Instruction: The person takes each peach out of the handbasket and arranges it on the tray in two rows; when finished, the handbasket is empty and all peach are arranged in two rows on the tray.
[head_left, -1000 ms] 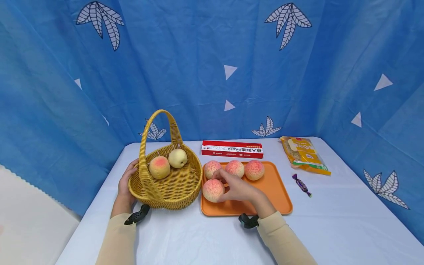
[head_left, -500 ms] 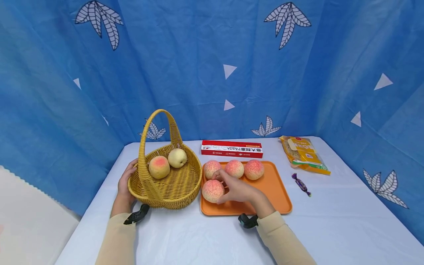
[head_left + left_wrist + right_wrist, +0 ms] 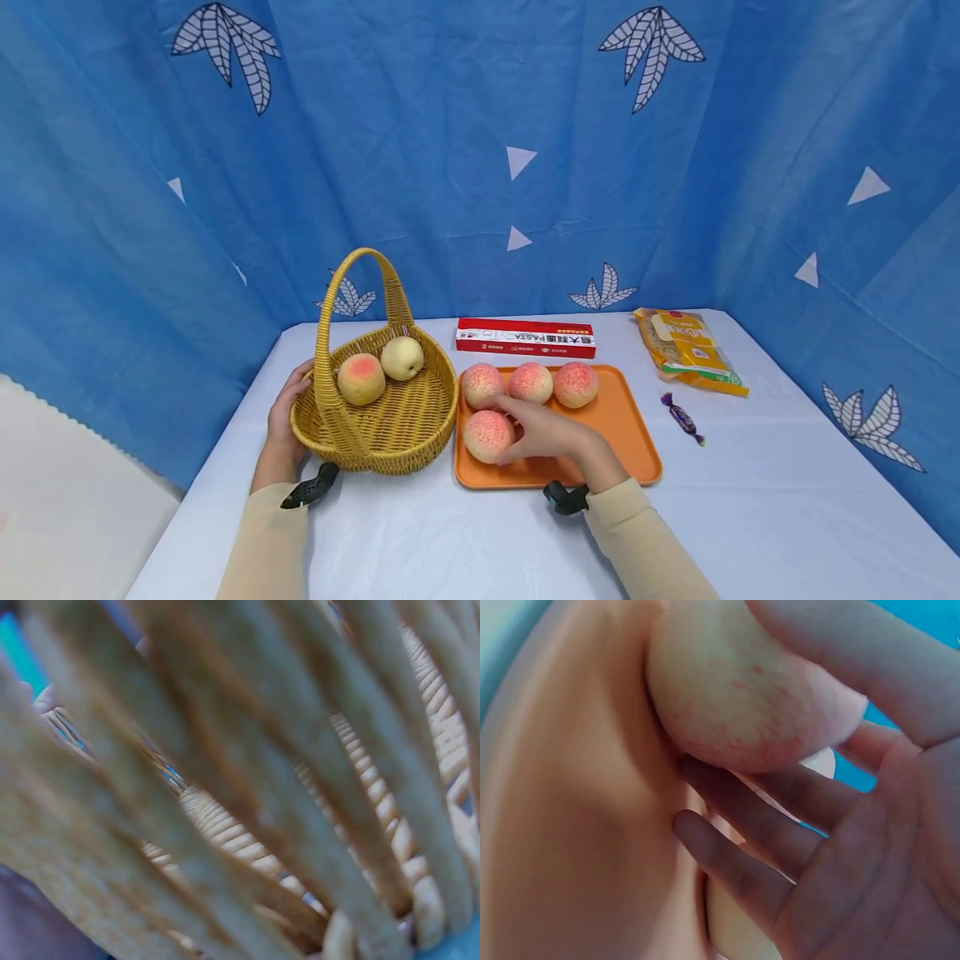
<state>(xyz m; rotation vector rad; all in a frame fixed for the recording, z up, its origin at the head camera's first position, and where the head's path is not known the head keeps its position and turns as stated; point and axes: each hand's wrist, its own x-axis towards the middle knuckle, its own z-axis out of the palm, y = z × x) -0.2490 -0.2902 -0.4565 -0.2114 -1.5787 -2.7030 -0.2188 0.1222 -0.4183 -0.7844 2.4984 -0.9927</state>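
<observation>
Head view shows the right hand [image 3: 543,429], the nearer one, pinching the front peach [image 3: 487,437], round with no long axis, on the tray's [image 3: 626,433] left side, just right of the basket [image 3: 397,462] whose left rim the left hand [image 3: 285,410] grips.

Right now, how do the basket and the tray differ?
The basket is yellow and woven; the tray is smooth and orange. The basket is deep and rounded, the tray shallow and rectangular. The basket has a tall arched handle; the tray has none. Both contain round fruit.
</observation>
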